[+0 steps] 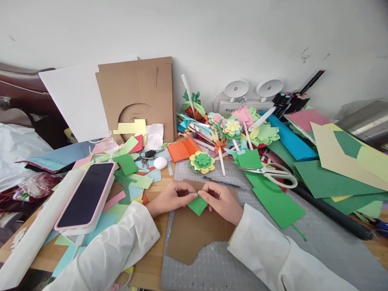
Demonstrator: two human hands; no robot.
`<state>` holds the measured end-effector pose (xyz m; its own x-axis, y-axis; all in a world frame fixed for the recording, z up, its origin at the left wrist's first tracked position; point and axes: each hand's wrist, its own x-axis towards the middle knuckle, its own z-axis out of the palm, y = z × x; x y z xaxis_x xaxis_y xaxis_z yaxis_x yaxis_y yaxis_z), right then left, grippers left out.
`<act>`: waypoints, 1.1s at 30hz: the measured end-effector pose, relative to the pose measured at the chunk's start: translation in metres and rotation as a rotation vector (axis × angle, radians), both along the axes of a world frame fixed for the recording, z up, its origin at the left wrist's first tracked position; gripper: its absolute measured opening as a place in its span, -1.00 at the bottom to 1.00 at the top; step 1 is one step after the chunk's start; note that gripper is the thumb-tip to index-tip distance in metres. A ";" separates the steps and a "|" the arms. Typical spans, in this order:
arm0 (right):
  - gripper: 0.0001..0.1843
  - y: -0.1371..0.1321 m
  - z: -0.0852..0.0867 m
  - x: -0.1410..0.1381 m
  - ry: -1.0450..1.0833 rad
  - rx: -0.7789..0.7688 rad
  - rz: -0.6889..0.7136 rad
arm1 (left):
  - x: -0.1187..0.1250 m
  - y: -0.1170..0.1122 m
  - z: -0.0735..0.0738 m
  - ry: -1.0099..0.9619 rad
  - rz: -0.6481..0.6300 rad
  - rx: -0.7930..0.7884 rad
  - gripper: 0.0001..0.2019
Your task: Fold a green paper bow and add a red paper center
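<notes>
A small folded piece of green paper is pinched between both hands, its pointed corner facing down toward me. My left hand grips its left side with thumb and fingers closed. On the right side, my right hand holds it the same way, and the two thumbs nearly meet at the top. Beneath the hands lies a brown cardboard piece with a curved cut-out, resting on a grey cutting mat. Just beyond the fingers is a thin pen. Scissors rest on green paper sheets to the right.
Paper flowers and white paper sticks crowd the back. Cardboard sheets lean on the wall. At left lie a phone, a white roll, paper scraps and a white egg-shaped object. Coloured paper and a black rod lie right.
</notes>
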<state>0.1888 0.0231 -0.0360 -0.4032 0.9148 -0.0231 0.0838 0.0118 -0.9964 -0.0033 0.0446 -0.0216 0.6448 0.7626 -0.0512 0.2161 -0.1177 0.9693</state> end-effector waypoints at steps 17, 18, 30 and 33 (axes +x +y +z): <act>-0.61 0.001 0.006 0.002 0.031 -0.014 -0.003 | -0.002 0.000 0.000 0.021 0.025 0.032 -0.72; -0.61 0.001 0.006 0.002 0.031 -0.015 -0.006 | -0.002 0.000 0.000 0.025 0.022 0.030 -0.73; -0.64 -0.001 0.002 0.000 0.013 -0.011 -0.001 | -0.003 -0.003 -0.003 0.015 0.048 0.039 -0.82; -0.67 -0.002 0.002 -0.001 -0.003 0.016 -0.017 | -0.002 -0.003 -0.002 0.010 0.034 0.039 -0.81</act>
